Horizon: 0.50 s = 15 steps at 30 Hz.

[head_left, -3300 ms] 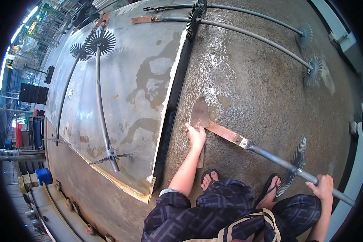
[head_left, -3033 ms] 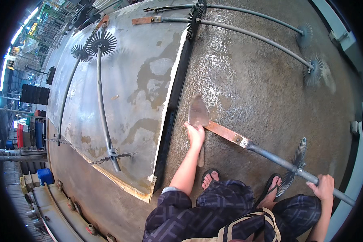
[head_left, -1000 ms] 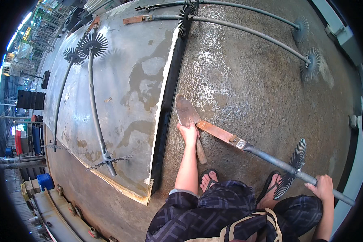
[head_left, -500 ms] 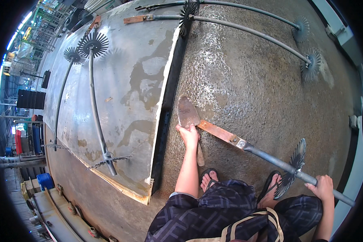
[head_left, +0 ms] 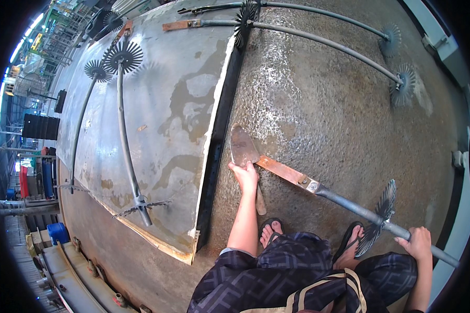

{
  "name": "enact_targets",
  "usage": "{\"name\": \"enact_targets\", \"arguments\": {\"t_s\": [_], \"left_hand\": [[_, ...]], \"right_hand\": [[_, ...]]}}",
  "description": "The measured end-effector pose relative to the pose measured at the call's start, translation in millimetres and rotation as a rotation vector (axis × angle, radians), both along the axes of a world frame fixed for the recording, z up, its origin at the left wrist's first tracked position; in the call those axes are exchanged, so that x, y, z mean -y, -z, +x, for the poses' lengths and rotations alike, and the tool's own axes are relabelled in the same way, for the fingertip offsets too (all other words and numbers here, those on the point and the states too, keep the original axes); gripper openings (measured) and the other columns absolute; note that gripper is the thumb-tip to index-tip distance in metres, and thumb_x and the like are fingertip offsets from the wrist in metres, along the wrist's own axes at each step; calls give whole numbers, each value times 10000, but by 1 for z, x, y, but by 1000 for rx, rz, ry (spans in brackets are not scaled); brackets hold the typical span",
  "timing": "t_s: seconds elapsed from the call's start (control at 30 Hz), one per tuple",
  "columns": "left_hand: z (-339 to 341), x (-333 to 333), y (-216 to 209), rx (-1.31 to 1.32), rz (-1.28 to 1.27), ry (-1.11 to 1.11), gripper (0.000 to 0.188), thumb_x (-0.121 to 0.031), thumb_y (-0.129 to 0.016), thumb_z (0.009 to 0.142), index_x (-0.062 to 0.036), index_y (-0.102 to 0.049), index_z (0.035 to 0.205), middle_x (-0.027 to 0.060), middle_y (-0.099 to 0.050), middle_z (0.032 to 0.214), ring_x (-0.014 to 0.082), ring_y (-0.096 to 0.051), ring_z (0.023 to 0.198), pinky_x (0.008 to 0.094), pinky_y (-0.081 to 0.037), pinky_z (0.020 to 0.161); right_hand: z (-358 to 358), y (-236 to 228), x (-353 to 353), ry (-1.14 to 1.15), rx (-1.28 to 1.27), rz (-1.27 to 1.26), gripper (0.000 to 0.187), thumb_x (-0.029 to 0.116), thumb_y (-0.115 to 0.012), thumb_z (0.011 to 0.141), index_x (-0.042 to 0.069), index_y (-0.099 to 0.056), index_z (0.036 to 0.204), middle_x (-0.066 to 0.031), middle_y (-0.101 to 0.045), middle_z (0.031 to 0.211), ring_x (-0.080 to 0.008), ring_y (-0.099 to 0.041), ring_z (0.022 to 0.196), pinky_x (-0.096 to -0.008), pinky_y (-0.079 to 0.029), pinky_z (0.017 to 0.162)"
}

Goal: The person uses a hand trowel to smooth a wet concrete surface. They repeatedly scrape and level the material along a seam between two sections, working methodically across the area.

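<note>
The pipe [head_left: 350, 204] is gripped toward its right end by the right hand [head_left: 418, 243], fingers wrapped around. The trowel [head_left: 244, 148] is held at its blade's base by the closed fingers of the left hand [head_left: 245, 176], beside the end of the copper strip [head_left: 281, 170] (contact cannot be confirmed). Both are located above the wet floor [head_left: 318, 130]. Should the trowel slip, the left fingers could be scraped, being placed so close to its edge. Should the pipe be rolled, the sandalled right foot [head_left: 351, 244] could be struck by the finned disc [head_left: 387, 202].
</note>
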<state>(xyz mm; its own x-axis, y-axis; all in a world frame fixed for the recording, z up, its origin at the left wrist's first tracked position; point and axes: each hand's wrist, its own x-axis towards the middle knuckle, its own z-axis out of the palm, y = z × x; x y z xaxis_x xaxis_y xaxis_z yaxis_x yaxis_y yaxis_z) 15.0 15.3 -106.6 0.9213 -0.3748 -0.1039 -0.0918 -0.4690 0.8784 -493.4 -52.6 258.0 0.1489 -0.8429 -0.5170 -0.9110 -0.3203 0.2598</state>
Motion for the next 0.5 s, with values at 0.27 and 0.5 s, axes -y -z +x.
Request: {"name": "enact_targets", "arguments": {"t_s": [0.27,0.5], "left_hand": [[-3,2,-1,-40,13,-89,460,-29,-546,862,-11,-206,1172,80,-501,622,153,-463,382,307,-342,313],[-8,2,-1,4,-12,-65,448,-16,-528,853,4,-193,1150,87,-506,624,153,-465,382,300,-349,317]], "right_hand": [[-2,0,-4,-3,29,-42,477,462,-757,575,7,-616,606,-198,-578,616,-355,-569,656,-440,-454,648],[-1,1,-5,-21,32,-55,473,449,-762,570,1,-613,601,-197,-576,610,-355,-569,647,-437,-456,641]]}}
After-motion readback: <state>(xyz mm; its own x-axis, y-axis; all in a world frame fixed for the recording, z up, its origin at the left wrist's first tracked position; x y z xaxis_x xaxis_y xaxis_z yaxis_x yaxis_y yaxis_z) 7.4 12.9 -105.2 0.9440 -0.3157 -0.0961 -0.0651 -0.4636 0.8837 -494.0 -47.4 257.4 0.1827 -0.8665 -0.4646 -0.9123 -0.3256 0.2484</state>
